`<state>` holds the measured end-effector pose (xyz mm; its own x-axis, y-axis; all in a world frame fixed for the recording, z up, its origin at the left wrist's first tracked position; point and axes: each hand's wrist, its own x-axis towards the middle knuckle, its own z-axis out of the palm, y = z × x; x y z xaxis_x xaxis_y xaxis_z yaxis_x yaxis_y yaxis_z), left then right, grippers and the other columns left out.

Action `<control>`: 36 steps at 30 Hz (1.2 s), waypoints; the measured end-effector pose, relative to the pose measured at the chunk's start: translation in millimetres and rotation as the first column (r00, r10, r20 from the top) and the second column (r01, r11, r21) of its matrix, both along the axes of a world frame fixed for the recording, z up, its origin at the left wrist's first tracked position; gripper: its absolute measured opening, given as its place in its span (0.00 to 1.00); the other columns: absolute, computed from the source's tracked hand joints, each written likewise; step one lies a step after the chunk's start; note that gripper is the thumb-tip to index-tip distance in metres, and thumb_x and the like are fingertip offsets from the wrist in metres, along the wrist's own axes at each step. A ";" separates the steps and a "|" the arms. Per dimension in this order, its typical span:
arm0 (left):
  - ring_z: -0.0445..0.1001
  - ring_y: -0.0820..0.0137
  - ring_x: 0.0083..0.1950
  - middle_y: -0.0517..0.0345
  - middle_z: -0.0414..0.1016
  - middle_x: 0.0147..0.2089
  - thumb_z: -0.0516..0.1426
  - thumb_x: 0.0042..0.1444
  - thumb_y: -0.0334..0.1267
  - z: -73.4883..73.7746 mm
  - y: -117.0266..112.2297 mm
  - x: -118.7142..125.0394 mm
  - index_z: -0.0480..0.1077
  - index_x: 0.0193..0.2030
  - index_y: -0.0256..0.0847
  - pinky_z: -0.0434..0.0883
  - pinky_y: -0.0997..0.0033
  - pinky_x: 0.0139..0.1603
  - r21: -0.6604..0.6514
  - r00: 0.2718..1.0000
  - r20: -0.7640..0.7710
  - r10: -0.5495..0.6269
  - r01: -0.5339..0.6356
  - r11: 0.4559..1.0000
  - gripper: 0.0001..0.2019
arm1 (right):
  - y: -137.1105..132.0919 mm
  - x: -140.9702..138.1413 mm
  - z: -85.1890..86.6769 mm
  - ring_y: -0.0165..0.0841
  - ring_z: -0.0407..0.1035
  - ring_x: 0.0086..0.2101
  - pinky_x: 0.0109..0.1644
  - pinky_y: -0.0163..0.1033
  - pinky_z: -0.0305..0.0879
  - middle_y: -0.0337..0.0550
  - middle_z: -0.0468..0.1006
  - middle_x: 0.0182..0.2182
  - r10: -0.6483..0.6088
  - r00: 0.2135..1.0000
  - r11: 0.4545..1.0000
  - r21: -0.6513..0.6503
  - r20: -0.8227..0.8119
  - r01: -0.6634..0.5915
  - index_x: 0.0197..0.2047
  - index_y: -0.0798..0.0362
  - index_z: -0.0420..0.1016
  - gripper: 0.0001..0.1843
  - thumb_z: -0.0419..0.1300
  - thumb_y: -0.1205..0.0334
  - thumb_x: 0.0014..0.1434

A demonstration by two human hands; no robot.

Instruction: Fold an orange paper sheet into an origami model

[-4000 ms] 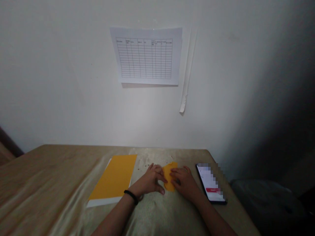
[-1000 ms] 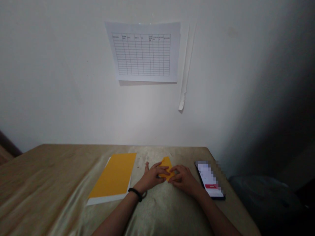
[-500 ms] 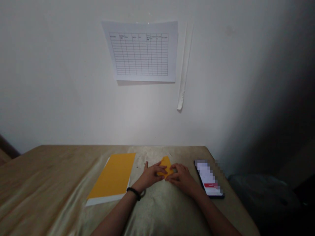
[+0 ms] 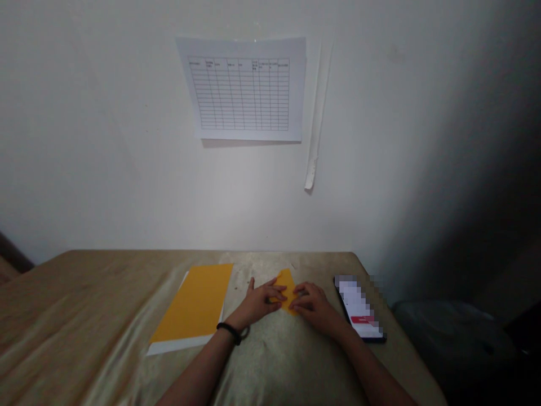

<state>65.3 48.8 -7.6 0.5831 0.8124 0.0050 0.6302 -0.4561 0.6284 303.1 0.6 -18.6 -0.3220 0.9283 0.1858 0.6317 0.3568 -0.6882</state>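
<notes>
A small folded piece of orange-yellow paper [image 4: 286, 276] lies on the cloth between my two hands. My left hand [image 4: 258, 300], with a dark band on its wrist, rests spread over the paper's left side, fingertips pressing on it. At the paper's right edge, my right hand [image 4: 311, 304] has its thumb and fingers bent together in a pinch on the paper. Part of the paper is hidden under the fingers, so its full shape cannot be made out.
A stack of orange-yellow and white sheets [image 4: 194, 304] lies to the left. To the right is a phone [image 4: 357, 307] with a lit screen, near the table's edge. A printed table sheet [image 4: 249, 96] hangs on the wall behind. Brown cloth [image 4: 105, 304] covers the table.
My right fingers have shifted slightly to the right and apart from the left fingertips. More of the paper's lower corner shows between the hands. My left hand stays in place.
</notes>
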 end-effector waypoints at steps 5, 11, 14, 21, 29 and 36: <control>0.56 0.55 0.73 0.59 0.73 0.63 0.62 0.57 0.40 2.1 -3.6 2.7 0.78 0.45 0.54 0.19 0.30 0.65 0.015 0.999 0.011 0.048 -0.048 0.999 0.09 | 1.1 3.6 -4.0 0.39 0.61 0.57 0.66 0.48 0.50 0.41 0.72 0.53 0.019 0.999 1.000 -0.002 -0.047 -0.019 0.33 0.44 0.84 0.04 0.66 0.61 0.56; 0.58 0.53 0.71 0.60 0.74 0.62 0.66 0.53 0.44 3.4 -5.8 7.9 0.78 0.42 0.53 0.22 0.30 0.66 0.043 0.996 0.026 0.081 -0.082 0.996 0.09 | 1.7 4.0 -2.7 0.39 0.61 0.57 0.67 0.49 0.49 0.41 0.72 0.52 0.043 0.998 0.999 0.001 -0.051 -0.043 0.32 0.44 0.84 0.05 0.66 0.64 0.54; 0.59 0.53 0.71 0.60 0.75 0.61 0.67 0.52 0.45 2.3 -5.4 9.5 0.78 0.41 0.53 0.23 0.29 0.66 0.054 0.995 0.021 0.093 -0.094 0.994 0.09 | 0.6 3.2 -0.9 0.39 0.61 0.57 0.67 0.48 0.48 0.41 0.73 0.52 0.041 0.998 0.999 0.001 -0.042 -0.041 0.32 0.43 0.84 0.06 0.66 0.64 0.54; 0.58 0.51 0.71 0.60 0.74 0.61 0.66 0.52 0.46 0.0 -4.9 9.0 0.78 0.42 0.52 0.22 0.30 0.67 0.063 0.996 0.016 0.090 -0.091 0.994 0.10 | -1.6 2.1 3.3 0.38 0.63 0.57 0.67 0.48 0.48 0.40 0.74 0.52 0.046 0.999 0.998 0.041 -0.015 -0.045 0.33 0.44 0.84 0.07 0.65 0.65 0.55; 0.58 0.52 0.71 0.57 0.74 0.62 0.65 0.54 0.46 0.2 -4.3 9.0 0.77 0.42 0.52 0.22 0.30 0.66 0.059 0.997 0.006 0.083 -0.083 0.995 0.10 | -0.4 1.5 5.1 0.38 0.63 0.57 0.67 0.47 0.49 0.39 0.74 0.52 0.045 0.998 0.998 0.035 0.052 -0.047 0.34 0.41 0.84 0.07 0.66 0.64 0.55; 0.58 0.52 0.71 0.58 0.74 0.62 0.64 0.56 0.44 -0.5 -0.7 5.6 0.78 0.43 0.53 0.23 0.28 0.66 0.032 0.998 0.010 0.061 -0.061 0.998 0.08 | -2.0 -3.1 6.9 0.38 0.62 0.56 0.66 0.48 0.49 0.39 0.73 0.53 0.027 0.996 0.999 0.037 0.082 -0.031 0.37 0.38 0.84 0.10 0.65 0.65 0.57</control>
<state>70.9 48.1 -8.1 0.5324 0.8457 0.0370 0.6515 -0.4373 0.6199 300.0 -1.4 -11.7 -0.3642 0.9111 0.1932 0.6743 0.4010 -0.6201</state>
